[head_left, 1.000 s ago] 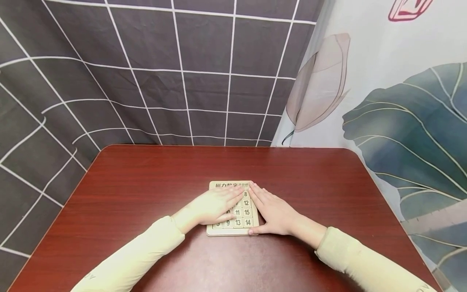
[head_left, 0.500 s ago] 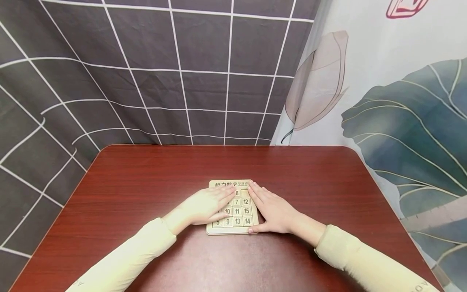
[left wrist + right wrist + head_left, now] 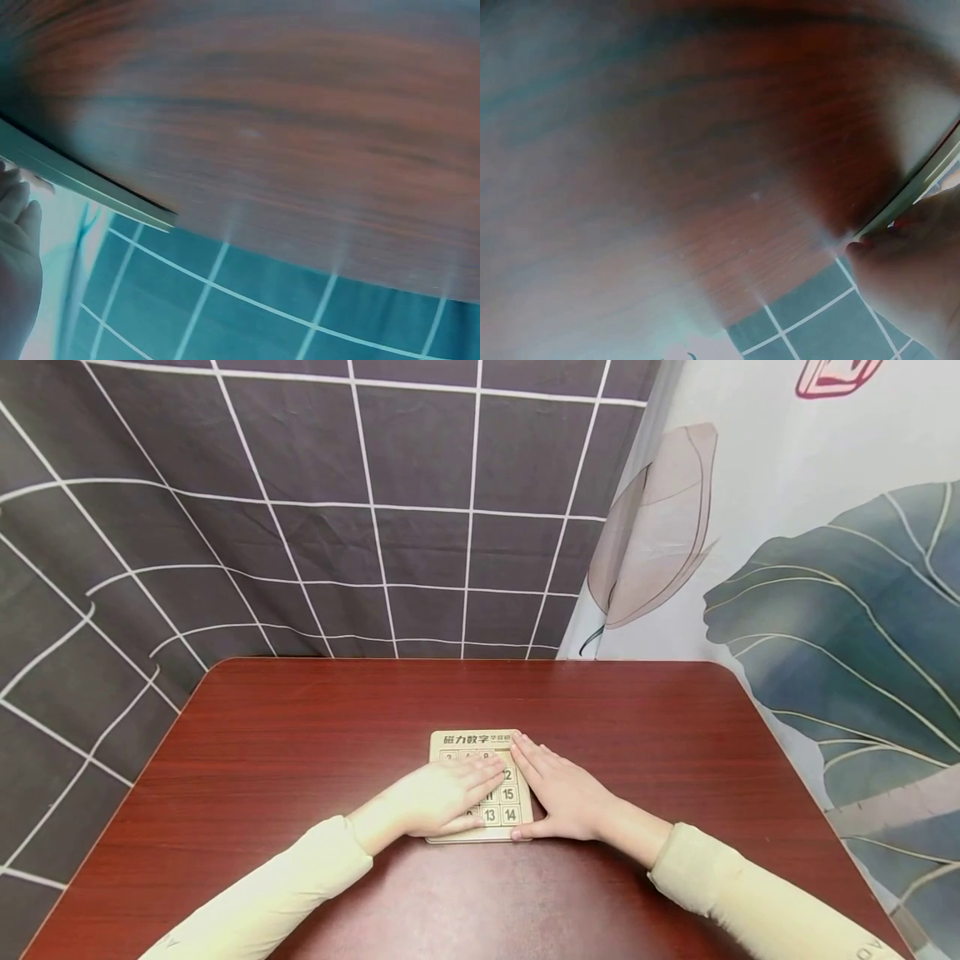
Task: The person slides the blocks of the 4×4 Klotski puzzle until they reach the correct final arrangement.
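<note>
A pale number sliding puzzle (image 3: 467, 738) lies flat on the table, Chinese characters along its far rim. Tiles 13, 14 and 15 show at its near right, and a gap shows at the top right of its grid. My left hand (image 3: 444, 794) lies across the tiles, fingers straight, fingertips by tile 12 (image 3: 508, 775); it hides the middle and left of the grid. Along the right side, my right hand (image 3: 567, 799) touches the frame with straight fingers at the far corner and thumb at the near corner. Both wrist views catch the puzzle's edge (image 3: 82, 176) beside the hand.
The puzzle sits on a reddish-brown wooden table (image 3: 337, 702) with rounded far corners. Behind it hangs a dark grey curtain (image 3: 420, 552) with white grid lines. To the right is a white curtain (image 3: 757, 468) printed with leaves.
Tile 8 has slid left from the top right corner, leaving the gap there. My left hand drew left with it, then came back right and nearer over the tiles. The right hand stays put.
</note>
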Demonstrator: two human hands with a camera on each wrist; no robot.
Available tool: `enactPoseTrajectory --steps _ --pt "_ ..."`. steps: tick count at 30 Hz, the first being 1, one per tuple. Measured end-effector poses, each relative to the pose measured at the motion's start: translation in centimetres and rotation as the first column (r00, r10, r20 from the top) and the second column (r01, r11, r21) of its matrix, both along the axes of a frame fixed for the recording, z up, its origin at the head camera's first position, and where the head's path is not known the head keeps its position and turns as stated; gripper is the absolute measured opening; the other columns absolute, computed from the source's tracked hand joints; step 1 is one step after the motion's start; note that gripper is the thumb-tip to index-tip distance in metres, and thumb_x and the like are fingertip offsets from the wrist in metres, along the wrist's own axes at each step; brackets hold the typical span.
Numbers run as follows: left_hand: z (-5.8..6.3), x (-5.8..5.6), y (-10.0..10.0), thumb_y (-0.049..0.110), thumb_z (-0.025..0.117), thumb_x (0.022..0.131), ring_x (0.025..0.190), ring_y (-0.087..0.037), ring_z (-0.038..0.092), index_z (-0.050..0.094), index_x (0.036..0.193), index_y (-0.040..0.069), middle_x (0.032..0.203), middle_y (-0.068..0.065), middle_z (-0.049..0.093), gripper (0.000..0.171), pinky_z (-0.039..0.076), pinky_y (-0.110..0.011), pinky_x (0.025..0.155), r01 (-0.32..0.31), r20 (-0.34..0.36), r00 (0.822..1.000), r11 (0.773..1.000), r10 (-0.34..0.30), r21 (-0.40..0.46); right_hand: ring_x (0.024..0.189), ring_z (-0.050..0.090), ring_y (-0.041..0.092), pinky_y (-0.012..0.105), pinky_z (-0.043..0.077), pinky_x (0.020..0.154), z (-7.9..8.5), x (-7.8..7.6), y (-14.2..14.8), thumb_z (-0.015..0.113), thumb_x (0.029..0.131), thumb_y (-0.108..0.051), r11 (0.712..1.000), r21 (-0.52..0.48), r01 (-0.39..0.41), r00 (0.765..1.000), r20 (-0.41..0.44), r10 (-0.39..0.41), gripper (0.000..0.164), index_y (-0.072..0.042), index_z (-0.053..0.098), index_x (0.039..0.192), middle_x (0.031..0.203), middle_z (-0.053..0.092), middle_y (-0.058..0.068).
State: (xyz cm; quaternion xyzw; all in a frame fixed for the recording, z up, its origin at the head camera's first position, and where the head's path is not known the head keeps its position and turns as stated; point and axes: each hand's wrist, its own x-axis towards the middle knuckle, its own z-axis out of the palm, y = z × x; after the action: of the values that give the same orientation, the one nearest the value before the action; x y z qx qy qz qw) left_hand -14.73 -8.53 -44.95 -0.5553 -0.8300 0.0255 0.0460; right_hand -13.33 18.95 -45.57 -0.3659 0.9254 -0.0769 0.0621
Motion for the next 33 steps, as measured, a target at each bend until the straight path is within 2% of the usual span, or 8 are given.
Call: enactPoseTrajectory --steps 7,13,19,28,30,33 --pt "-0.2 0.0 0.8 0.047 0.052 0.108 0.153 -0.025 0.049 0.049 0.158 0.004 0.165 -0.012 0.049 0.066 0.040 -0.037 0.128 -0.013 0.000 1.000 0.999 0.013 -0.032 0.164 0.025 0.035 0.051 0.034 0.131 -0.2 0.0 0.1 0.068 0.090 -0.073 1.000 -0.003 0.000 1.000 -0.011 0.000 0.117 0.008 0.027 0.164 0.176 0.019 0.023" --pt "-0.3 -0.8 0.9 0.048 0.051 0.109 0.153 -0.023 0.049 0.048 0.158 0.004 0.166 -0.011 0.048 0.066 0.040 -0.037 0.128 -0.050 -0.001 0.999 0.998 0.050 -0.034 0.164 0.025 0.036 0.052 0.035 0.130 -0.1 0.0 0.1 0.069 0.089 -0.072 1.000 -0.010 0.003 1.000 -0.003 -0.003 0.117 0.008 0.028 0.164 0.176 0.019 0.023" --pt "-0.2 -1.6 1.1 0.049 0.049 0.110 0.155 -0.023 0.046 0.046 0.160 0.005 0.167 -0.010 0.046 0.067 0.036 -0.038 0.131 -0.091 0.044 0.995 0.996 0.092 -0.027 0.163 0.027 0.036 0.053 0.036 0.130 0.0 0.1 0.1 0.069 0.089 -0.073 1.000 -0.022 0.000 1.000 0.006 0.000 0.118 0.008 0.027 0.164 0.176 0.019 0.023" --pt "-0.2 -1.7 1.2 0.047 0.050 0.110 0.155 -0.024 0.046 0.046 0.160 0.004 0.168 -0.011 0.045 0.066 0.036 -0.037 0.131 -0.088 0.077 0.993 0.996 0.089 -0.017 0.164 0.025 0.036 0.052 0.034 0.131 0.5 -0.4 0.7 0.071 0.088 -0.071 0.999 -0.028 -0.023 0.997 0.074 0.025 0.119 0.007 0.024 0.165 0.178 0.014 0.022" --pt "-0.2 -1.7 1.1 0.047 0.050 0.110 0.156 -0.023 0.045 0.045 0.160 0.004 0.168 -0.011 0.045 0.066 0.036 -0.037 0.131 -0.079 0.067 0.994 0.997 0.080 -0.020 0.164 0.025 0.036 0.052 0.034 0.131 0.5 -0.5 0.8 0.071 0.088 -0.071 0.999 -0.030 -0.019 0.996 0.091 0.022 0.120 0.006 0.023 0.166 0.178 0.012 0.020" --pt "-0.2 -1.4 0.9 0.046 0.053 0.109 0.155 -0.023 0.047 0.047 0.159 0.004 0.167 -0.011 0.047 0.066 0.038 -0.037 0.130 -0.035 0.028 0.999 0.999 0.035 -0.008 0.164 0.024 0.035 0.052 0.034 0.131 0.3 -0.7 0.8 0.072 0.087 -0.072 0.999 -0.034 -0.014 0.995 0.099 0.017 0.121 0.005 0.022 0.166 0.179 0.011 0.018"
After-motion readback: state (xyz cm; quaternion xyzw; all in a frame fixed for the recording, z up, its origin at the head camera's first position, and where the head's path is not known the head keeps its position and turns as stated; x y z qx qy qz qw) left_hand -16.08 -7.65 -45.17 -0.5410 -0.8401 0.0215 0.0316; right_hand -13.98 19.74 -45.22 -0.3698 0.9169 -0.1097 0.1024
